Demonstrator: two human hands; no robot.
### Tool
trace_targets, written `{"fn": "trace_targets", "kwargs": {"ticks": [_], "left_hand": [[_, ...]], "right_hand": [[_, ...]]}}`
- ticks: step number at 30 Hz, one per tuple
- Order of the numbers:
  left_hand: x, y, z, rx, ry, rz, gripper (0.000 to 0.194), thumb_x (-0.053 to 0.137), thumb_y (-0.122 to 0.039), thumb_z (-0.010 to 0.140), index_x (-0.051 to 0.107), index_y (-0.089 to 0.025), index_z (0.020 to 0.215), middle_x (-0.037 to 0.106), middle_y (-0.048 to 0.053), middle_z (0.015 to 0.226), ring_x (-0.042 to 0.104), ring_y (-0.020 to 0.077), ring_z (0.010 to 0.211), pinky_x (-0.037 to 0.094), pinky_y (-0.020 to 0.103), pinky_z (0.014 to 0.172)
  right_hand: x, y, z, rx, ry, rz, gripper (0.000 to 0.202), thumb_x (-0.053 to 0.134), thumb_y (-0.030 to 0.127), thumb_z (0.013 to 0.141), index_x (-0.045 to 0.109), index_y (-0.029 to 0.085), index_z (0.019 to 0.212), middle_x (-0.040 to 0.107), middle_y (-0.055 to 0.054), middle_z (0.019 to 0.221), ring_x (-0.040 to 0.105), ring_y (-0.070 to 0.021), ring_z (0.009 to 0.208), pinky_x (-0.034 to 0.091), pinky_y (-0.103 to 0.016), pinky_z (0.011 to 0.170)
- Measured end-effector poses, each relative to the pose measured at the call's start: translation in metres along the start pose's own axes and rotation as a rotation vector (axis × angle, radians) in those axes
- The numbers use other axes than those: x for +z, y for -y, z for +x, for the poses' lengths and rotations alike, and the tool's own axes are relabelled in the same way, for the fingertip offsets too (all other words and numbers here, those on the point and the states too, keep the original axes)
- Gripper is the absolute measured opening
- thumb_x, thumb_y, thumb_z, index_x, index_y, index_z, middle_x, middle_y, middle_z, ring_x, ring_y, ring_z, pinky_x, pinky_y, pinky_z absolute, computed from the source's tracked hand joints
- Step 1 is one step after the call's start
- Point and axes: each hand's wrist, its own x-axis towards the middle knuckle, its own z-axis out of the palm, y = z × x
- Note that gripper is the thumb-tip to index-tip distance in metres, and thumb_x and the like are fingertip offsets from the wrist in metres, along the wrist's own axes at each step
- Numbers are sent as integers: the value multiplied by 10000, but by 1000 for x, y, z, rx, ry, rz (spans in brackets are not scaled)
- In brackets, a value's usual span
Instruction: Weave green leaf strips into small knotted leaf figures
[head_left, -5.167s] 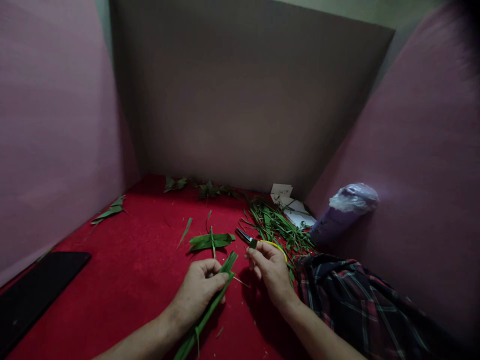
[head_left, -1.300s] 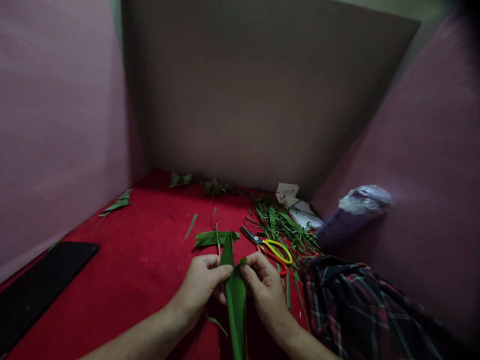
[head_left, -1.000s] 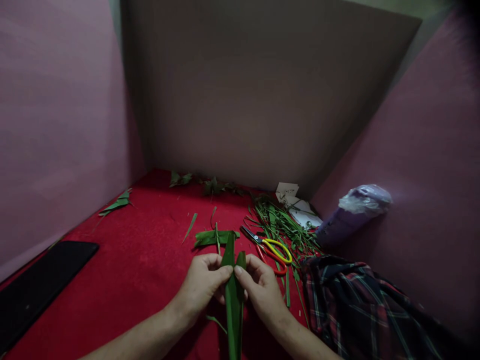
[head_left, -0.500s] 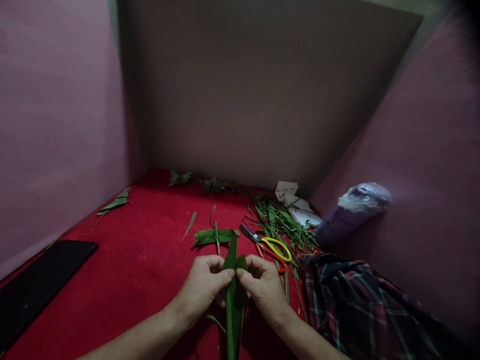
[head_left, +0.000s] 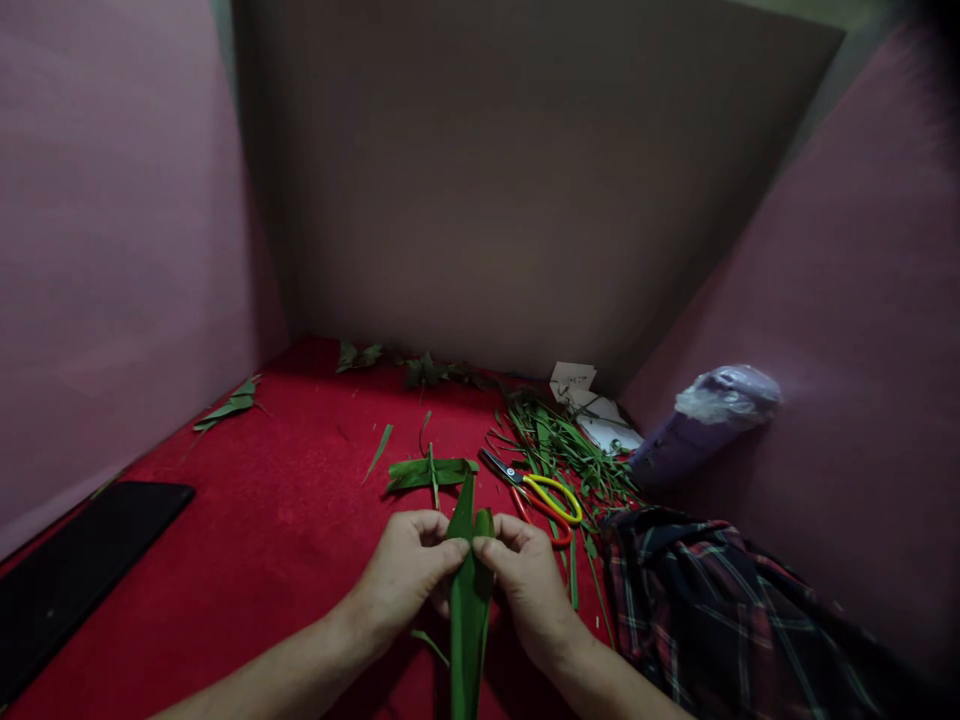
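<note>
The long leaf [head_left: 466, 640] looks smooth with a faint sheen. The scissors [head_left: 516, 477] show metal blades and plastic-looking handles. The plaid garment [head_left: 712, 590] is matt, rumpled cloth; the red covering [head_left: 285, 560], matt and fabric-like; the clear wrap [head_left: 724, 395], glossy, crinkled plastic; the card [head_left: 572, 377], matt paper.

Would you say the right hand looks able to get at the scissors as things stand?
Probably yes: the scissors lie just beyond the right hand, and nothing appears to block the way. It would likely need to release the leaf first.

A red surface [head_left: 300, 530] bears scissors [head_left: 525, 482], cut leaves [head_left: 551, 440] and plaid cloth [head_left: 712, 600]
</note>
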Motion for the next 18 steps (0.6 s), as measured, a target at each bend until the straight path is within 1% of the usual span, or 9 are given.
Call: {"fn": "trace_targets", "kwargs": {"ticks": [2,5,8,11,15,18], "left_hand": [[0,0,0,-4,3,-4,230,671,-291,593,497,-151,537,553,-29,396,498,97,311,428,204,322],[-1,0,1,-5,2,3,238,672,-293,590,488,-154,531,561,-25,402,497,95,307,422,199,320],[-1,1,3,-1,10,27,223,655,-291,604,488,-154,550,603,4,439,526,109,328,419,199,324],[-2,0,2,-4,18,52,205,635,-295,625,498,-151,575,626,26,464,539,118,341,420,204,333],[-2,-2,0,-18,16,50,237,659,-317,600,488,-158,555,602,10,436,528,120,328,408,207,325],[-1,-3,0,-21,19,43,261,675,-331,580,479,-164,538,594,5,427,519,119,316,390,203,313]], "right_hand": [[-1,-1,1,11,-3,7,165,639,267,612,534,139,619,473,58,485,382,-57,418,305,-178,428],[-2,-1,2,-11,9,-24,195,663,285,604,534,138,609,493,51,481,396,-59,420,316,-178,428],[-2,1,4,-40,41,-63,243,685,331,603,536,139,591,511,41,473,416,-66,417,334,-183,422],[-2,3,5,-54,45,-81,269,689,367,604,538,147,580,508,42,455,421,-69,400,338,-182,405],[-2,3,6,-65,39,-99,282,694,386,593,533,155,569,513,42,449,425,-70,384,340,-181,388],[-2,3,6,-59,44,-99,258,683,361,595,531,155,572,509,45,446,412,-65,372,331,-178,378]]}}
